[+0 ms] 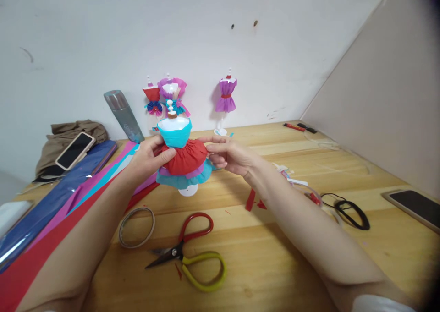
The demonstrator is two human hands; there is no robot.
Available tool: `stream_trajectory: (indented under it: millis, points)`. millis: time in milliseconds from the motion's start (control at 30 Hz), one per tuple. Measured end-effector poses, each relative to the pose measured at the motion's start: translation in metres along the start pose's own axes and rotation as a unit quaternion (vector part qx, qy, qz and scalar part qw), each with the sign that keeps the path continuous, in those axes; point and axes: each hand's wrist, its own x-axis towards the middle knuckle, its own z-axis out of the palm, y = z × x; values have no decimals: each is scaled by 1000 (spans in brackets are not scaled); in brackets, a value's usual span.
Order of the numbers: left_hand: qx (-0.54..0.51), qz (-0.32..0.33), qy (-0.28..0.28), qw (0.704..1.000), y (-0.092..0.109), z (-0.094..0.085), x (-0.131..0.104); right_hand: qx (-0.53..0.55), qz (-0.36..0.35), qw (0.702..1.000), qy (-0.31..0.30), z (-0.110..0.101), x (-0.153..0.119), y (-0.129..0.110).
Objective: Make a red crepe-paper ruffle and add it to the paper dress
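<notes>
A small mannequin doll (180,154) stands on a white base on the wooden table (261,257). It wears a turquoise paper bodice and a layered crepe skirt of red, purple and turquoise. My left hand (148,158) grips the skirt's left side at the waist. On the other side, my right hand (231,156) pinches the red layer with its fingertips.
Scissors (192,252) with one red and one yellow handle and a tape roll (136,227) lie in front. Coloured paper sheets (51,202), a phone (74,150) and a bottle (124,116) are at left. Dressed mannequins (226,96) stand by the wall; black cord (350,213) and another phone (417,206) at right.
</notes>
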Motion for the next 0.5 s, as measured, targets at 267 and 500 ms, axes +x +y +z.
stream_trajectory:
  millis: [267, 500]
  points:
    - [16, 47, -19, 999, 1, -5, 1, -202, -211, 939, 182, 12, -18, -15]
    - [23, 14, 23, 999, 8, -21, -3, -309, -329, 877, 162, 21, -31, -14]
